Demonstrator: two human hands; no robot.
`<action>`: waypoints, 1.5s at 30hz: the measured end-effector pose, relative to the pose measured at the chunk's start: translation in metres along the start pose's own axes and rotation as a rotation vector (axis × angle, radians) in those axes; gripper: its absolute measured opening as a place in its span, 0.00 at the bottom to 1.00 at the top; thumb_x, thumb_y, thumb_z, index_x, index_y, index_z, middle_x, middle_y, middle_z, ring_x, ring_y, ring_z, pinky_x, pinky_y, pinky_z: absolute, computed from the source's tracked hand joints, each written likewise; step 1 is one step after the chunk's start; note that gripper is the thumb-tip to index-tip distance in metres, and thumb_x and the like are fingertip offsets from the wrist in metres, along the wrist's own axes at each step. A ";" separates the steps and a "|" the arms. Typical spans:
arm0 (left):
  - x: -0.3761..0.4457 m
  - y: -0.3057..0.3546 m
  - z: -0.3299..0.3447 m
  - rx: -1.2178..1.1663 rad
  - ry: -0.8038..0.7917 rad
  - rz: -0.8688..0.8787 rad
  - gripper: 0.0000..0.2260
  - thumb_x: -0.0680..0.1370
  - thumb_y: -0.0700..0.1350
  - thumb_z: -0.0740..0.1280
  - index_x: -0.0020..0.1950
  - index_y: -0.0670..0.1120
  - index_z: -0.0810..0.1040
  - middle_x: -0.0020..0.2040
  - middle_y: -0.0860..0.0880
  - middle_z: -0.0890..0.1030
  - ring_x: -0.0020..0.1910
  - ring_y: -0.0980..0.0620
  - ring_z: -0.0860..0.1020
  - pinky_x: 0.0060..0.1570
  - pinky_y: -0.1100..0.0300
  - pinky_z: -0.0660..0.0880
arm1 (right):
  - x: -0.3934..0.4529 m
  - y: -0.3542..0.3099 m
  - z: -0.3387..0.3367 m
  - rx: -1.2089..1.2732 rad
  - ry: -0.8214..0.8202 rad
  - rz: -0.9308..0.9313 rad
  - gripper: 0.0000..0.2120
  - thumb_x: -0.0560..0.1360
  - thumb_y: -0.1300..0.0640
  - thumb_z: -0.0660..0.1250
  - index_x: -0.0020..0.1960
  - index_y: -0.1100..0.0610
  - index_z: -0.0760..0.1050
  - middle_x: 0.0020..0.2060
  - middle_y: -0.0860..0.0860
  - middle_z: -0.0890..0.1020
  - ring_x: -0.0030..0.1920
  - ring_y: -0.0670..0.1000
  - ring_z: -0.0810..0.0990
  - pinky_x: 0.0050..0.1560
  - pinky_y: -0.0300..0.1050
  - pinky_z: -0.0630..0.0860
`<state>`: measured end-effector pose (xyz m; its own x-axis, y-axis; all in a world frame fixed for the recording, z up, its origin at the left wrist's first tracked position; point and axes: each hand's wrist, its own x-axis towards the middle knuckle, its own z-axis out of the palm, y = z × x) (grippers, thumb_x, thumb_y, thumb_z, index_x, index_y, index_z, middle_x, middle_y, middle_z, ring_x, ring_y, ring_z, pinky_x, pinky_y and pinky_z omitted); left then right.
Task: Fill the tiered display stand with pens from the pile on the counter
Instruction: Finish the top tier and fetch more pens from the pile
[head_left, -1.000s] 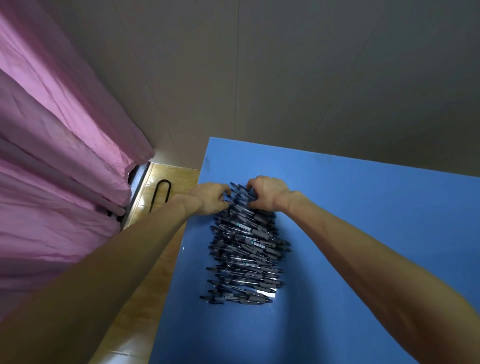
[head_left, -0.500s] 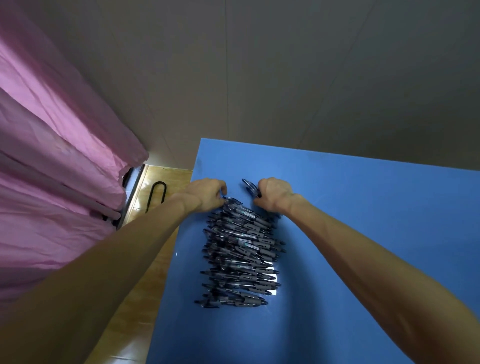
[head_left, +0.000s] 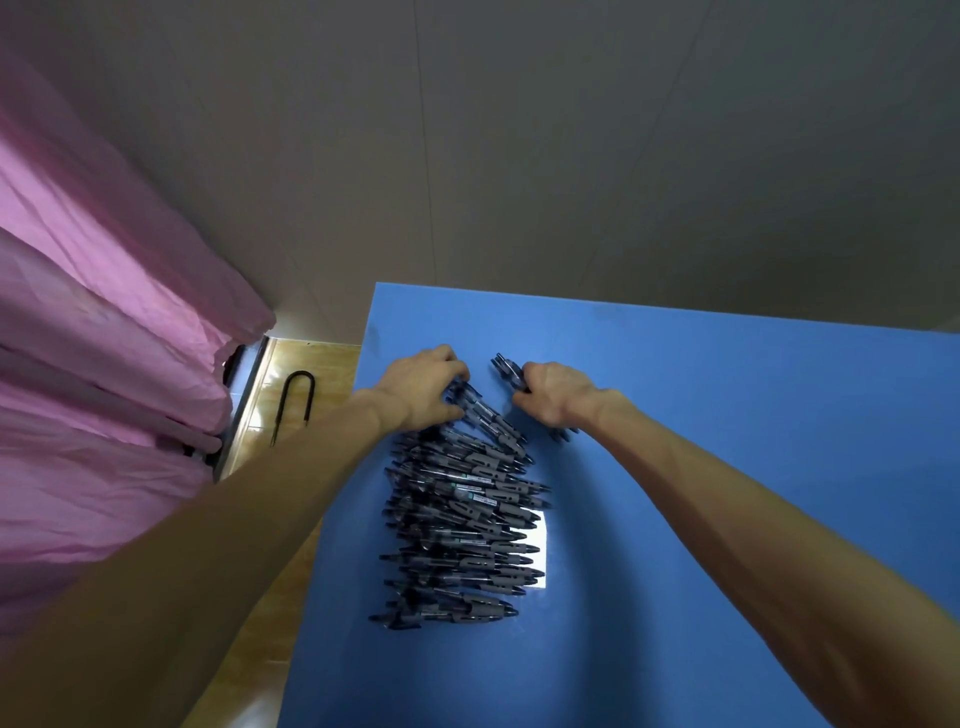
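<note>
Both hands work the pile (head_left: 457, 519)'s far end: left hand (head_left: 423, 387) curls around top pens, right hand (head_left: 553, 392) clutches a bunch (head_left: 509, 370), evidently gathering stock (stand unseen).

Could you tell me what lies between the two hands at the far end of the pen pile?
In the head view, only bare blue counter separates the left hand from the right hand, each gripping pens.
</note>
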<state>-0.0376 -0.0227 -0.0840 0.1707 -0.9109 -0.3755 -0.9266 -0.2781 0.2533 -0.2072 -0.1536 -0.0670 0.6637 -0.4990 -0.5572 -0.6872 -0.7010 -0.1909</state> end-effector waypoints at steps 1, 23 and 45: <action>0.003 0.003 0.000 0.001 0.008 -0.005 0.25 0.77 0.56 0.72 0.72 0.51 0.72 0.67 0.50 0.71 0.64 0.46 0.74 0.58 0.50 0.73 | -0.001 0.003 0.000 0.010 0.001 0.013 0.10 0.81 0.49 0.59 0.51 0.56 0.68 0.50 0.56 0.77 0.47 0.57 0.73 0.46 0.47 0.68; 0.058 0.115 0.010 -0.129 0.068 -0.351 0.28 0.76 0.51 0.72 0.68 0.39 0.65 0.59 0.43 0.77 0.55 0.41 0.79 0.42 0.54 0.70 | -0.004 0.070 0.000 0.084 0.141 0.228 0.13 0.78 0.46 0.66 0.48 0.55 0.70 0.47 0.53 0.78 0.46 0.56 0.75 0.44 0.45 0.68; 0.023 0.163 -0.030 -1.151 0.218 -0.323 0.11 0.79 0.37 0.71 0.44 0.44 0.70 0.35 0.48 0.68 0.31 0.52 0.66 0.31 0.62 0.68 | -0.063 0.119 0.021 0.839 0.314 0.209 0.11 0.82 0.55 0.57 0.44 0.59 0.71 0.42 0.57 0.80 0.44 0.58 0.77 0.48 0.51 0.74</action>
<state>-0.1749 -0.0981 -0.0249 0.4939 -0.7513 -0.4377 -0.0106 -0.5086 0.8609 -0.3364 -0.1949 -0.0713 0.4672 -0.7752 -0.4251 -0.7101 -0.0425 -0.7029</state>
